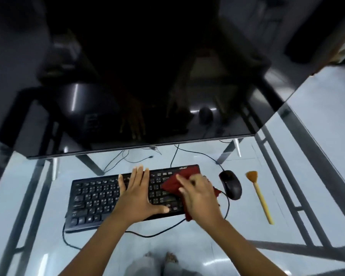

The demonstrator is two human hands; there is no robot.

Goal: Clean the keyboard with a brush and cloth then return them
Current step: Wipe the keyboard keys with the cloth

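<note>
Pressing crumpled dark-red cloth (pixel 172 183) onto black plastic keyboard (pixel 92 198), right hand (pixel 199 194) fingers curled gripping; left hand (pixel 136 193) flat, splayed, empty.

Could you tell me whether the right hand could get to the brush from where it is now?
Probably yes. The brush lies free on the glass desk, right of the mouse. The right hand holds the cloth and must pass over the mouse.

Matt plastic keyboard (pixel 100 198), red cloth (pixel 174 182), wooden-handled brush (pixel 260 196), glossy glass desk (pixel 317 166).
</note>
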